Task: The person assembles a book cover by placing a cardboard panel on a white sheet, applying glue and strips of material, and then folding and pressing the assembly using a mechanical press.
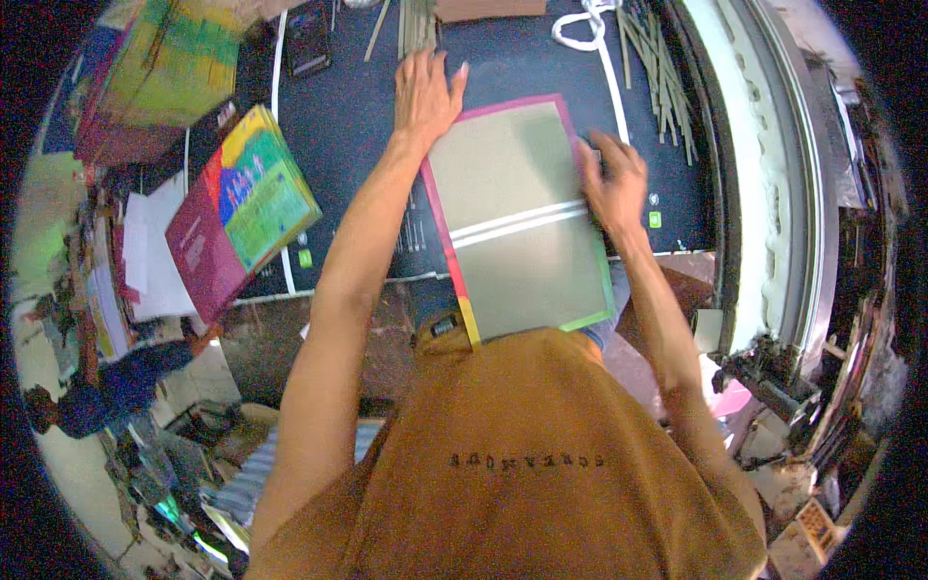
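Note:
A book cover point(522, 271) lies open with its grey board inside facing up, at the near edge of the dark mat. Pink, red, yellow and green turned-in edges frame it, and two white bands cross its middle. My left hand point(425, 101) rests at its far left corner, fingers stretched out toward a bundle of narrow grey board strips point(417, 27). Beside the cover's right edge is my right hand point(616, 186), loosely bent with its fingers apart and slightly blurred. Neither hand visibly grips anything.
Stacked colourful covers point(246, 198) lie on the left, with a taller pile point(164, 77) behind. Loose strips point(659, 82) and a white cord loop point(578, 31) are at the far right. A pale machine rail point(749, 174) borders the mat. Another person point(126, 387) is at lower left.

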Demonstrator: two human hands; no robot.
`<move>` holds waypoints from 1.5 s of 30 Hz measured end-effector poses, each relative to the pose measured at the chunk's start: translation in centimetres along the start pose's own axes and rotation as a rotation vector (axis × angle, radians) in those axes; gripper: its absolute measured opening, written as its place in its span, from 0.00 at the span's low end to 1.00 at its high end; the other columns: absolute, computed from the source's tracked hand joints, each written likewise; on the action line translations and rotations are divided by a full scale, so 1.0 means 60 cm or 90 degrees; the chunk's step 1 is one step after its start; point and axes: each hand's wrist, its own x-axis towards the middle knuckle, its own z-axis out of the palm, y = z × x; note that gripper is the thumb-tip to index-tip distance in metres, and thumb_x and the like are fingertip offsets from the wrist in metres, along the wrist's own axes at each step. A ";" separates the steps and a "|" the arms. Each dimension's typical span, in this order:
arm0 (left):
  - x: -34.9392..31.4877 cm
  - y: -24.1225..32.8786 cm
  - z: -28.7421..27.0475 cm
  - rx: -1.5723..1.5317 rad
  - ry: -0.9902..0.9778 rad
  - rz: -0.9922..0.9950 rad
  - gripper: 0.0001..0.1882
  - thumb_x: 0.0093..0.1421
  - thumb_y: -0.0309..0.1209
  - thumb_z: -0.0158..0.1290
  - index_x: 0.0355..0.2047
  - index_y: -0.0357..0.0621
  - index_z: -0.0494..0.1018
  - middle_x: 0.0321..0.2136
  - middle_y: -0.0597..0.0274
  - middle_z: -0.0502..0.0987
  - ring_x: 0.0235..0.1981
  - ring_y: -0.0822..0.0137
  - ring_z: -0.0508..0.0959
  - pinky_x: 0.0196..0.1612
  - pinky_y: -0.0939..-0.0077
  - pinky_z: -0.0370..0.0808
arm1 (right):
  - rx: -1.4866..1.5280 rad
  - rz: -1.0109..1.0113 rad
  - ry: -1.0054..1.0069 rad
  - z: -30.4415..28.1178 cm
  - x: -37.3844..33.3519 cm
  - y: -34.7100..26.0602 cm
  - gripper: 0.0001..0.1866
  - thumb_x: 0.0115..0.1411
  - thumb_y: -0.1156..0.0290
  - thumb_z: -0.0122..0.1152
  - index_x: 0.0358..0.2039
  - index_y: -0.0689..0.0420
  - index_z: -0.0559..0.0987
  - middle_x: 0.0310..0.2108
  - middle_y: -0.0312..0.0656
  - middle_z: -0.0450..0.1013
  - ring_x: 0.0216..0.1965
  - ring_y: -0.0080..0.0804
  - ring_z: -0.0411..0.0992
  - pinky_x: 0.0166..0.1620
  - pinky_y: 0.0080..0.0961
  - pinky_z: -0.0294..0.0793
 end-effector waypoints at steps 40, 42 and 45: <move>-0.283 0.207 -0.354 -0.401 -0.053 0.133 0.18 0.48 0.26 0.71 0.39 0.45 0.77 0.46 0.56 0.76 0.45 0.50 0.80 0.45 0.57 0.80 | 0.691 0.679 -0.131 -0.130 -0.074 -0.098 0.14 0.65 0.70 0.62 0.38 0.73 0.80 0.23 0.49 0.78 0.18 0.33 0.79 0.20 0.22 0.74; -0.253 0.201 -0.364 -0.400 0.028 0.161 0.12 0.47 0.21 0.70 0.31 0.41 0.81 0.39 0.57 0.79 0.38 0.52 0.84 0.38 0.65 0.83 | 0.706 0.676 -0.114 -0.140 -0.060 -0.110 0.13 0.64 0.71 0.63 0.37 0.72 0.80 0.24 0.48 0.78 0.18 0.32 0.78 0.18 0.22 0.73; -0.208 0.185 -0.388 -0.358 0.019 0.124 0.11 0.49 0.19 0.68 0.34 0.37 0.81 0.40 0.54 0.81 0.40 0.52 0.84 0.41 0.64 0.83 | 0.703 0.647 -0.118 -0.143 -0.042 -0.115 0.13 0.64 0.72 0.64 0.36 0.73 0.80 0.23 0.48 0.78 0.16 0.32 0.77 0.17 0.22 0.72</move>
